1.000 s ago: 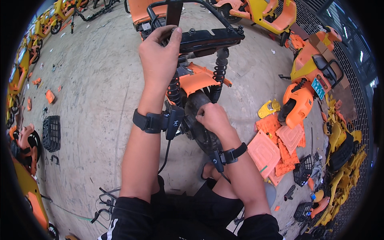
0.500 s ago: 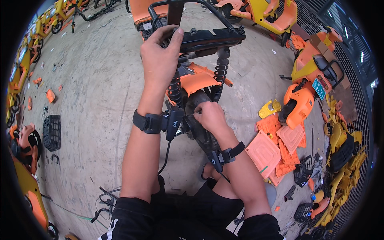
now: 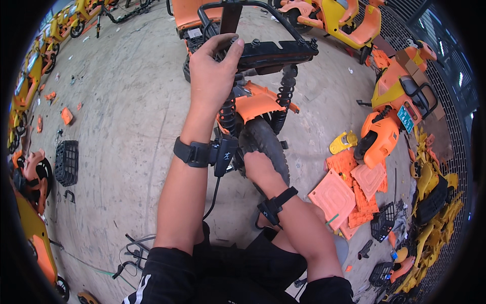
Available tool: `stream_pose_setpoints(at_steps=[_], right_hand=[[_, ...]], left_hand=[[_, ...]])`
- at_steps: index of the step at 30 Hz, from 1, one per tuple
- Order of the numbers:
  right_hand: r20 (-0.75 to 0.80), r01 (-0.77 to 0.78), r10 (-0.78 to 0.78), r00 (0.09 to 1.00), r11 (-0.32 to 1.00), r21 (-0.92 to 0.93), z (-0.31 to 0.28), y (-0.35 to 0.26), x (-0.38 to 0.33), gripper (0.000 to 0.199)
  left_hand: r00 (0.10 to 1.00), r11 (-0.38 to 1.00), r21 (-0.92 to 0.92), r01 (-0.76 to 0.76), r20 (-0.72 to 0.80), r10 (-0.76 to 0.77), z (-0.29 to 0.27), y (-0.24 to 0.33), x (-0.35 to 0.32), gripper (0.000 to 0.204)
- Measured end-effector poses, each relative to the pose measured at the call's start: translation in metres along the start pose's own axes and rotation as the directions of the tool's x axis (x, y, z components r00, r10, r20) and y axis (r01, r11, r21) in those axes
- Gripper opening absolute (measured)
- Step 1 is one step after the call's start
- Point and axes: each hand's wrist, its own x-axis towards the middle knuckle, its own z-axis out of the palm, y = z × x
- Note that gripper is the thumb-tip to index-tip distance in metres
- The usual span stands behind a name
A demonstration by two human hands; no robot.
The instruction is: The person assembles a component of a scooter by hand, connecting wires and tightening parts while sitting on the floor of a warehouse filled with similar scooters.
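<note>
In front of me stands a partly stripped scooter with a black metal rear rack [image 3: 276, 53], two black coil-spring shock absorbers [image 3: 286, 91] and an orange rear fender [image 3: 257, 105]. My left hand [image 3: 215, 68] grips the left end of the rack, thumb on top beside a bolt. Lower down, my right hand [image 3: 259, 167] is curled at the left side of the rear tyre [image 3: 271, 144], near the hub. Its fingertips and whatever they hold are hidden behind the hand. Both wrists wear black straps, each with a small black box.
Orange panels [image 3: 334, 195] and a yellow part [image 3: 343, 142] lie on the floor to the right. Another scooter [image 3: 379, 134] stands beyond them, beside a heap of yellow panels [image 3: 438, 218]. Black crates [image 3: 67, 163], cables [image 3: 134, 253] and more scooters line the left side.
My right hand has moved down and toward me along the tyre's left side, uncovering more tread. My left hand stays on the rack; the whole view has shifted slightly.
</note>
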Motion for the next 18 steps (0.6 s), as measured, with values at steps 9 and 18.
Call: stream_pose_setpoints(at_steps=[9,18], right_hand=[[-0.031,-0.018,0.014,0.999,0.993,-0.117,0.049,0.013,-0.007,0.020],[-0.003,-0.071,0.071,0.997,0.988,-0.135,0.060,0.020,-0.007,0.023]], left_hand=[[0.997,0.997,-0.065,0.038,0.070,-0.033,-0.002,-0.001,0.002,0.032],[0.998,0.998,-0.055,0.032,0.060,-0.029,-0.002,-0.001,-0.001,0.031]])
